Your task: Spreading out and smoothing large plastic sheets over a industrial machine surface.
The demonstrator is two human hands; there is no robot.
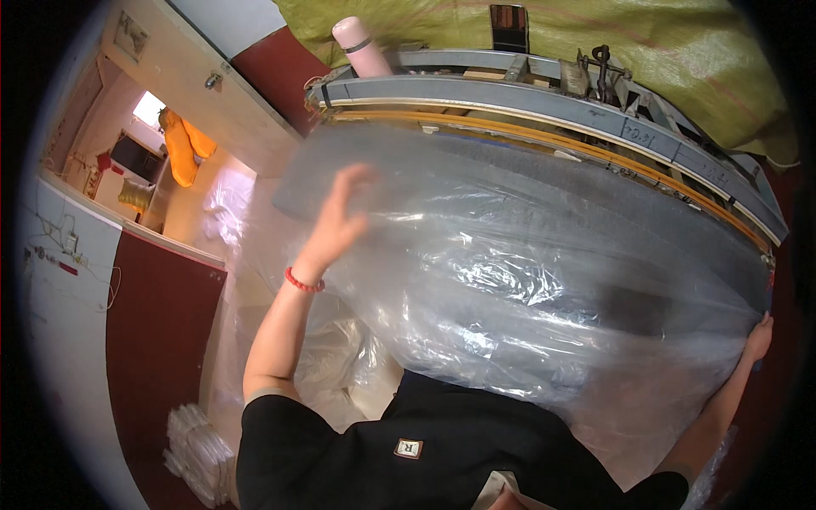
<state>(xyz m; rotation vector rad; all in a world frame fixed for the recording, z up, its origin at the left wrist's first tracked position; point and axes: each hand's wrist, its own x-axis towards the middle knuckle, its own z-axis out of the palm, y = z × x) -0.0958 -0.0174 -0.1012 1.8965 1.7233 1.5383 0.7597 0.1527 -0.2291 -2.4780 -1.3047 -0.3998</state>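
Observation:
A wide sheet of clear plastic film [501,340] drapes over the dark work surface [714,234] in front of me and hangs down toward my body, creased and shiny. My left hand [340,212], a red beaded bracelet [304,280] on its wrist, is above the left part of the film. Its fingers are apart, slightly blurred, and hold nothing. At the far right, my right hand [759,338] is closed on the edge of the plastic film beside the corner of the surface. Part of its grip is hidden.
A grey metal rail [527,100] and a yellow strip [510,126] run along the back. A pink bottle [359,47] and a metal clamp [602,72] stand there, before a yellow-green woven sheet [663,51]. Bundled plastic [200,450] lies lower left, near an open doorway [170,246].

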